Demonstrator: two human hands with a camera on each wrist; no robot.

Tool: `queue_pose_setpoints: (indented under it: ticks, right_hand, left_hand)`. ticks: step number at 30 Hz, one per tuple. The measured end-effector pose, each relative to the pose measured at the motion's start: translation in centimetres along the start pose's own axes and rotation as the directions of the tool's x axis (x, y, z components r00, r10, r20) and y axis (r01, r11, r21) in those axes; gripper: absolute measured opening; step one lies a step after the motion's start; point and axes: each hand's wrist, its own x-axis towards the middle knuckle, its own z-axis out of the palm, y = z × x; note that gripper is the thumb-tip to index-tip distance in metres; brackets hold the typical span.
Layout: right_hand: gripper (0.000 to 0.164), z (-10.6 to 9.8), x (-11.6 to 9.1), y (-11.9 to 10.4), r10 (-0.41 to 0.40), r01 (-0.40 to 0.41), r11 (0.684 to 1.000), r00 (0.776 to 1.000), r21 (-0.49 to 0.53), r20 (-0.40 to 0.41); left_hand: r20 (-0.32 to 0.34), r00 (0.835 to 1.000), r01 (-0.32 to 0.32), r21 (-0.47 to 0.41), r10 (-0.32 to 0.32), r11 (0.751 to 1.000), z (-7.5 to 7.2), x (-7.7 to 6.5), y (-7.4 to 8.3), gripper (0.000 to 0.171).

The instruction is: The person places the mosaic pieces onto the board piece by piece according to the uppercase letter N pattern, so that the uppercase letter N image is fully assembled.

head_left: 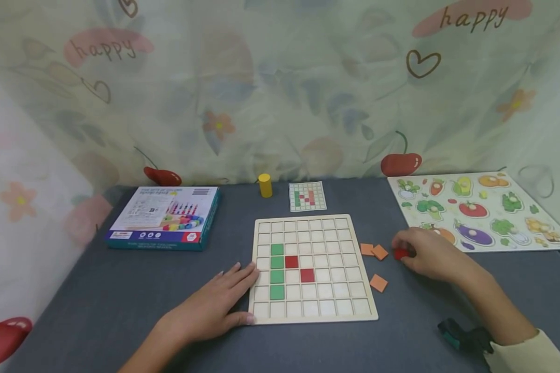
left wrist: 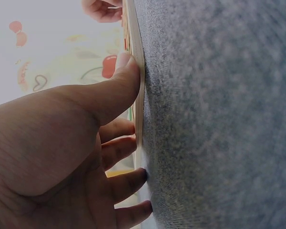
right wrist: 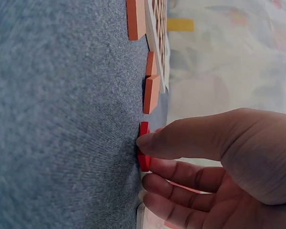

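Observation:
My right hand (head_left: 431, 255) pinches a red square tile (right wrist: 144, 162) between thumb and fingers, low at the dark cloth to the right of the wooden grid board (head_left: 374, 314). Three orange tiles (head_left: 378, 283) lie between that hand and the board. Along the board's left edge rests my left hand (head_left: 214, 305), its fingers extended and its thumb at the lower left corner. On the grid, several green tiles (head_left: 277, 262) form a column, with two red tiles (head_left: 307, 275) to their right. In the left wrist view the thumb (left wrist: 126, 78) touches the board's side.
Behind the board lie a small pattern card (head_left: 307, 197) and an upright yellow cylinder (head_left: 265, 185). A boxed game (head_left: 163, 217) is at the back left. A vegetable puzzle board (head_left: 532, 245) lies at the back right. A dark strap-like object (head_left: 464, 336) is by the right wrist.

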Motion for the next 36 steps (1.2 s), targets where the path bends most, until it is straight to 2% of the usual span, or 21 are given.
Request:
queue_pose_setpoints:
  ticks: [9, 20, 29, 36]
  right_hand:
    - [0.022, -0.1, 0.0, -0.7, -0.025, 0.025, 1.000, 0.998, 0.000, -0.051]
    - [0.023, -0.4, -0.2, -2.2, -0.094, 0.096, 0.995, 0.993, 0.013, -0.074]
    - [0.024, 0.5, 0.2, -4.5, -0.178, 0.180, 0.984, 0.981, 0.015, -0.070]
    - [0.023, 1.6, 0.6, -6.9, -0.242, 0.243, 0.970, 0.970, 0.032, -0.032]
  left_hand:
    - [0.001, 1.000, 0.009, 0.002, -0.009, 1.000, 0.0, 0.0, 0.1, 0.089]
    - [-0.010, 1.000, -0.008, 0.004, 0.008, 1.000, 0.0, -0.1, 0.0, 0.088]
    - [-0.018, 1.000, -0.009, 0.004, 0.009, 1.000, 0.0, -0.1, 0.0, 0.088]
    - [-0.019, 1.000, -0.019, 0.004, 0.019, 1.000, 0.0, -0.2, 0.0, 0.088]
